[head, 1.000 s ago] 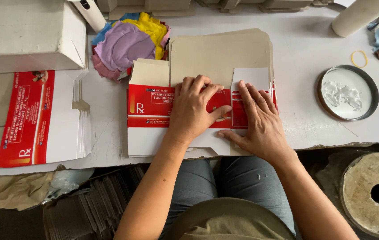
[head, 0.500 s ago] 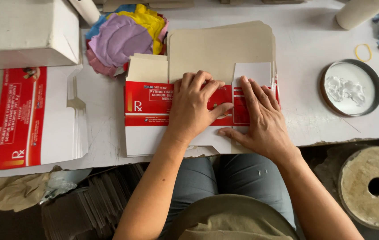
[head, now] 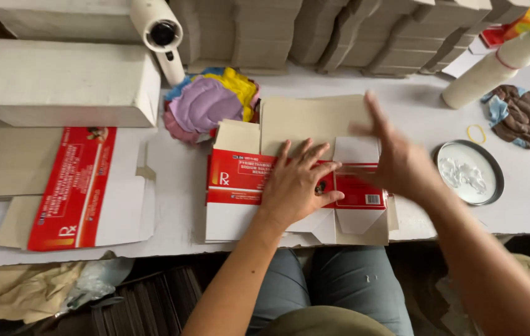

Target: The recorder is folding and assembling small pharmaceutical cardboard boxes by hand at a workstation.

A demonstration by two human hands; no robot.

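Head view: flat red-and-white printed cardboard carton blank (head: 258, 186) lies at the near edge of the white-covered table (head: 526, 205), mid-width, long axis left-right. Left hand (head: 296, 186) rests palm-down on its red band, fingers spread, pressing, not gripping. Right hand (head: 395, 158) is blurred, lifted over the blank's right end, fingers apart, holding nothing. Round metal dish w/ white paste (head: 469, 172) sits just right of it, nearer the right hand.

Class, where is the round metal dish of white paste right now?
In the head view, the round metal dish sits on the table's right side, just right of the raised right hand, below the yellow rubber band.
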